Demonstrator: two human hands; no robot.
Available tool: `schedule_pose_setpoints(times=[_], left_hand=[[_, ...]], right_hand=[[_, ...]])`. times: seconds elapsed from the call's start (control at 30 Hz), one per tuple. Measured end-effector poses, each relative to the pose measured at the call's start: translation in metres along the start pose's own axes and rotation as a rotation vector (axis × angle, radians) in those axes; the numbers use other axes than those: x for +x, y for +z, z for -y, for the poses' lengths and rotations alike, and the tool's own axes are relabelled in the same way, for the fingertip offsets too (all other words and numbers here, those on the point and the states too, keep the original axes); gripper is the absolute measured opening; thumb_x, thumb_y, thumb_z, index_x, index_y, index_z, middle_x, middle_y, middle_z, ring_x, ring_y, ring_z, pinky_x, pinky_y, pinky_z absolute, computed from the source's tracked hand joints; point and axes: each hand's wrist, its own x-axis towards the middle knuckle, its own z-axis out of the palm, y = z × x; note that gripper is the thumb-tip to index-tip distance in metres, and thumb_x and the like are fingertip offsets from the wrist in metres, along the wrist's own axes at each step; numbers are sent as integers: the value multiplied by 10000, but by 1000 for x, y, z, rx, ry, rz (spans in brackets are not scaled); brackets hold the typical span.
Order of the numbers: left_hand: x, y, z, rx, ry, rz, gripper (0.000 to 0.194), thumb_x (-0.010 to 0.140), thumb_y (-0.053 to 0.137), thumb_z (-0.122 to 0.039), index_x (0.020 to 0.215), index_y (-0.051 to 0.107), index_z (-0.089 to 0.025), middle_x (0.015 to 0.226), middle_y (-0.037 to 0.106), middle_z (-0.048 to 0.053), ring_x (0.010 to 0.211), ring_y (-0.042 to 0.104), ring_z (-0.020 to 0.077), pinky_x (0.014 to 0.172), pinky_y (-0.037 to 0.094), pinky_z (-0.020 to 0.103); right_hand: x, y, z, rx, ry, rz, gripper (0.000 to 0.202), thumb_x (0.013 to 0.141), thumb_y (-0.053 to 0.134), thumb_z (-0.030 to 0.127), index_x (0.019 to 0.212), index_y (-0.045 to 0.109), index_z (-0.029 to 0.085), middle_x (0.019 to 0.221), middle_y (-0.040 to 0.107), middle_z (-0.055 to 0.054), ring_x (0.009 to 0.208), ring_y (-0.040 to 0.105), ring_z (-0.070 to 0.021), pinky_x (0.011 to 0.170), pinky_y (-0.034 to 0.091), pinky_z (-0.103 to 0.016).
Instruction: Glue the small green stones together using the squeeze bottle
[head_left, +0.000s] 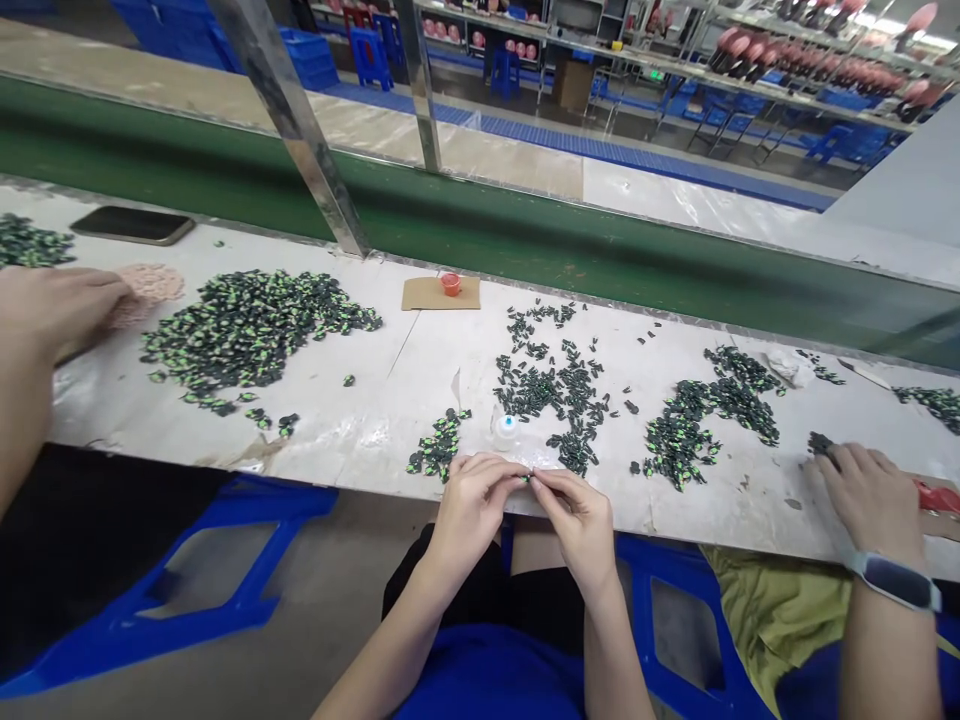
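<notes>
Close to the table's front edge, my left hand (478, 500) and my right hand (576, 515) meet at their fingertips. Pinched between them is a tiny black and green part (527, 478), mostly covered by the fingers. Just beyond the hands stands a small white bottle (507, 428) with a blue tip. A small pile of black-green parts (436, 445) lies to the left of my left hand. Past my right hand spreads a loose scatter of small dark pieces (534, 388).
A big heap of black-green parts (255, 330) sits left. A red cup (450, 284) rests on cardboard (420, 294). Co-workers' hands work at left (52, 310) and right (870, 490). Another pile (679, 435), a phone (133, 224) and a metal post (300, 140) stand around.
</notes>
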Motion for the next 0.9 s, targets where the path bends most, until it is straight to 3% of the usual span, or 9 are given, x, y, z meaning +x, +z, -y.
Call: schedule_pose_setpoints(times=[0.27, 0.53, 0.73, 0.9], left_hand=[[-3, 0, -7, 23, -72, 6, 158, 850, 595, -160, 845, 727, -246, 848, 762, 9, 844, 682, 206, 857, 408, 394], [-11, 8, -11, 24, -112, 9, 149, 860, 580, -201, 896, 718, -241, 898, 761, 31, 902, 673, 226, 886, 415, 415], [-9, 6, -13, 85, -26, 61, 181, 888, 530, -168, 922, 691, -242, 928, 753, 23, 919, 660, 210, 860, 402, 382], [-5, 1, -16, 98, 59, 94, 187, 890, 506, -120, 887, 656, -231, 872, 745, -2, 862, 655, 180, 878, 362, 367]], right_hand=[[-2, 1, -3, -88, -168, -13, 123, 839, 633, 182, 864, 744, 229, 817, 720, -49, 775, 678, -175, 693, 560, -288], [-5, -8, 0, -198, -221, 26, 159, 865, 591, 216, 902, 744, 239, 837, 722, -71, 811, 677, -206, 725, 563, -339], [-5, -19, 2, -135, -163, 108, 171, 863, 608, 244, 953, 754, 253, 895, 731, -68, 849, 684, -208, 756, 566, -340], [-4, -25, 2, 14, -26, 92, 84, 797, 706, 258, 849, 772, 260, 816, 746, -42, 770, 694, -194, 705, 573, -317]])
